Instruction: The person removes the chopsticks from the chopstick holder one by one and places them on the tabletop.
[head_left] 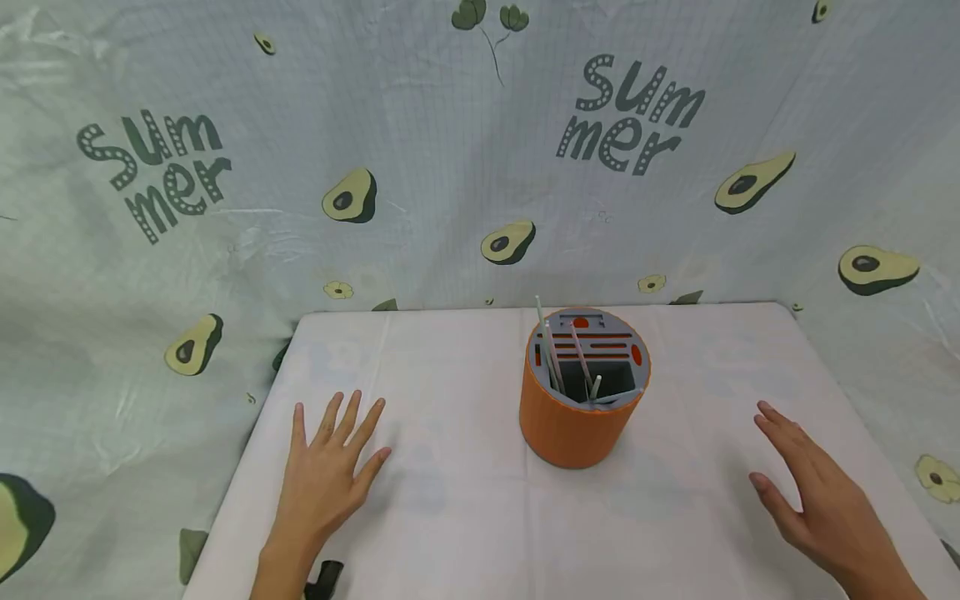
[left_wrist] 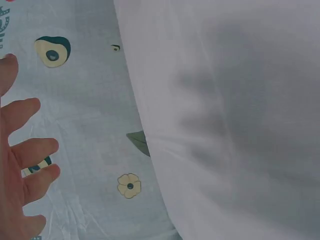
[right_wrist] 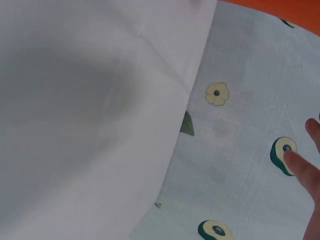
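Observation:
On the white table stands an orange round desk organizer [head_left: 573,429] with a grey slotted top. Several thin pale sticks [head_left: 553,354] lean in its open compartment; their exact kind is too small to make out. To the organizer's left, my left hand [head_left: 322,483] hovers over the table with fingers spread, holding nothing. My right hand [head_left: 825,500] is off to the organizer's right, fingers extended and thumb apart, also holding nothing. The right wrist view catches the organizer's orange side [right_wrist: 285,12] at its top edge, plus some fingertips [right_wrist: 300,167].
A white cloth covers the table [head_left: 465,517], whose far edge meets a pale curtain [head_left: 420,108] printed with avocados, flowers and lettering. Beneath my left wrist, a black strap piece [head_left: 326,578] shows.

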